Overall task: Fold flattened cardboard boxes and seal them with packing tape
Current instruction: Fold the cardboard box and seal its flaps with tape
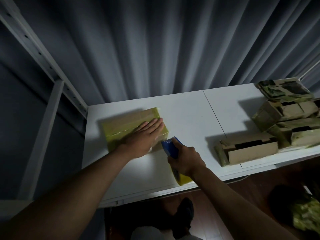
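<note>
A folded cardboard box (121,127), its top covered with yellowish tape, lies on the left part of the white table (187,118). My left hand (143,135) rests flat on the box's top with fingers straight. My right hand (186,160) grips a blue tape dispenser (170,147) with a yellow tape roll (183,178) at its rear. The dispenser's front end meets the box's near right corner.
Several folded, taped boxes (284,122) are stacked at the table's right end, with one open-slotted box (245,149) nearest. Grey curtains (155,49) hang behind the table. A white metal rack frame (52,94) stands at the left. A yellowish-green heap (306,215) lies on the floor lower right.
</note>
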